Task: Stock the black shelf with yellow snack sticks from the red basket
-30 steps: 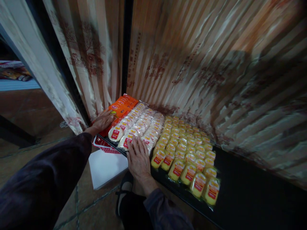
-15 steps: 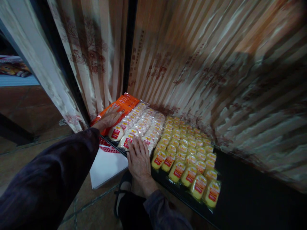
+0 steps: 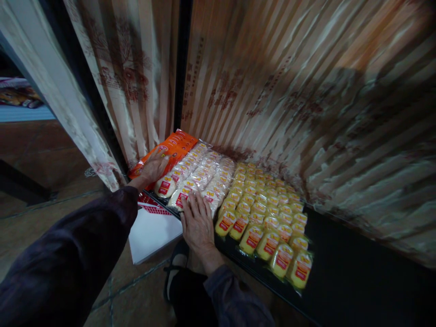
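My left hand [image 3: 154, 166] rests with fingers stretched out on an orange packet [image 3: 179, 141] at the left end of a black shelf [image 3: 344, 254]. My right hand [image 3: 198, 223] lies open against the front of the white wrapped snack cakes [image 3: 204, 169], its fingertips touching the nearest packs. These white packs stand in several rows, with red and yellow labels. To their right are several rows of yellow wrapped snack cakes [image 3: 267, 213], apart from both hands. My right fingers cover part of the front white packs.
Pleated printed curtains [image 3: 238, 95] hang behind the shelf, with a black upright post [image 3: 182, 68] in the corner. Beneath the shelf's left end are a red plastic basket [image 3: 156, 208] and a white box [image 3: 153, 234]. A black frame leg [image 3: 23, 184] stands at left.
Both hands stay almost where they were. My left hand has shifted very slightly on the orange packet, and the view has moved a little.
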`<action>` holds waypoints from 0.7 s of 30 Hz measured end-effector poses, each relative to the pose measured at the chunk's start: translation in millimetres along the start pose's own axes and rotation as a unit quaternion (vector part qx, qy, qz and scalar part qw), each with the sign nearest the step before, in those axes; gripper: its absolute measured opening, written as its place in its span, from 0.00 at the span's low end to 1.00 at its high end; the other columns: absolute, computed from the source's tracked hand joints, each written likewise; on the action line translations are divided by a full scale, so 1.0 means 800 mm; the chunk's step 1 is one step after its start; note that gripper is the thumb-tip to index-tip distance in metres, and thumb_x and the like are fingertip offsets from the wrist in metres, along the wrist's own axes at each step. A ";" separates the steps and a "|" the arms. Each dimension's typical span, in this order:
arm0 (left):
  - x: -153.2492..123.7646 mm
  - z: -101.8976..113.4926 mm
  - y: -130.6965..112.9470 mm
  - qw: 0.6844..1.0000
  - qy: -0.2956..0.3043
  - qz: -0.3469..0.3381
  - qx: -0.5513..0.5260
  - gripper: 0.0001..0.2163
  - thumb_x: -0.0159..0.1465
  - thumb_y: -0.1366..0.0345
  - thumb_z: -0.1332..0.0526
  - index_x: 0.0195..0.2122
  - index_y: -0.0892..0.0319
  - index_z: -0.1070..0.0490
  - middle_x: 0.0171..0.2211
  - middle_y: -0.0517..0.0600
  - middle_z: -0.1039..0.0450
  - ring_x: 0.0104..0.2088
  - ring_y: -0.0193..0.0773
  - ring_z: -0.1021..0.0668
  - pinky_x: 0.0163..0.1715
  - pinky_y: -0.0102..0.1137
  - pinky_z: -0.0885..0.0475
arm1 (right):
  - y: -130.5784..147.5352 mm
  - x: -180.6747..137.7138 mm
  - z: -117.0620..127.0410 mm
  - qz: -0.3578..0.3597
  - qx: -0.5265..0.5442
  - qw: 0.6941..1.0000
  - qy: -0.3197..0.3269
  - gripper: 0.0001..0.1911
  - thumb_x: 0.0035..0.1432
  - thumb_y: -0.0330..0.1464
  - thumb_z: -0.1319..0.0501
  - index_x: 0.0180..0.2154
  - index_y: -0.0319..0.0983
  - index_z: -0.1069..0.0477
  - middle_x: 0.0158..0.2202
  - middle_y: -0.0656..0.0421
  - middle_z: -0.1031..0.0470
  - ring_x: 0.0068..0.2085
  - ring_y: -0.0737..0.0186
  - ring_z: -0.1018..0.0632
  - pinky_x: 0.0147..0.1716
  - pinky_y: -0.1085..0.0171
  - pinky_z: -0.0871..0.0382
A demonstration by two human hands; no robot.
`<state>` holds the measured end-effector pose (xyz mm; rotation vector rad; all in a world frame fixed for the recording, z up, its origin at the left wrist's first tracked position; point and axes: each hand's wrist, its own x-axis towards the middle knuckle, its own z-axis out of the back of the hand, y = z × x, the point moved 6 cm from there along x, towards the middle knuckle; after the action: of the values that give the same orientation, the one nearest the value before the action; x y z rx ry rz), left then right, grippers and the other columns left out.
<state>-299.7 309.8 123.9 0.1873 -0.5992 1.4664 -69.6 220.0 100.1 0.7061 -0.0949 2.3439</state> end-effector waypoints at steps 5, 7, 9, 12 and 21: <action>-0.059 0.029 -0.035 0.992 -0.109 0.057 -0.012 0.21 0.71 0.61 0.60 0.57 0.60 0.33 0.63 0.55 0.38 0.69 0.44 0.50 0.65 0.49 0.46 | 0.000 0.000 0.001 0.001 0.004 1.000 -0.003 0.24 0.65 0.33 0.46 0.62 0.39 0.38 0.65 0.51 0.40 0.68 0.50 0.46 0.64 0.46 0.50; -0.082 0.031 -0.056 0.992 -0.116 0.040 -0.014 0.20 0.71 0.61 0.58 0.59 0.57 0.36 0.65 0.54 0.43 0.69 0.44 0.51 0.65 0.49 0.45 | 0.000 0.000 0.001 0.000 0.002 1.000 0.000 0.24 0.65 0.33 0.46 0.62 0.39 0.38 0.65 0.51 0.40 0.68 0.50 0.46 0.64 0.46 0.50; -0.099 0.028 -0.078 0.994 -0.104 0.005 -0.018 0.20 0.70 0.62 0.56 0.62 0.56 0.39 0.67 0.54 0.47 0.69 0.45 0.51 0.65 0.49 0.46 | 0.000 0.000 0.001 -0.003 0.002 1.000 0.004 0.24 0.65 0.33 0.47 0.62 0.39 0.38 0.66 0.51 0.40 0.68 0.50 0.46 0.65 0.46 0.50; -0.114 0.021 -0.106 0.995 -0.089 -0.038 -0.013 0.22 0.69 0.64 0.53 0.64 0.58 0.43 0.68 0.56 0.49 0.70 0.46 0.52 0.66 0.49 0.47 | 0.000 0.000 0.001 -0.004 0.001 1.000 0.006 0.24 0.65 0.33 0.47 0.62 0.38 0.38 0.66 0.51 0.41 0.68 0.50 0.46 0.65 0.47 0.50; -0.125 -0.012 -0.120 0.997 -0.065 -0.047 0.021 0.25 0.68 0.63 0.50 0.67 0.57 0.48 0.68 0.57 0.48 0.69 0.46 0.50 0.66 0.48 0.48 | -0.002 -0.004 -0.002 0.000 -0.001 1.000 -0.005 0.25 0.65 0.28 0.49 0.63 0.35 0.40 0.66 0.50 0.42 0.69 0.53 0.47 0.66 0.49 0.51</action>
<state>-203.6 215.4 90.4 0.3425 -0.6564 1.3831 -67.0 219.7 97.1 0.7164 -0.1006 2.3414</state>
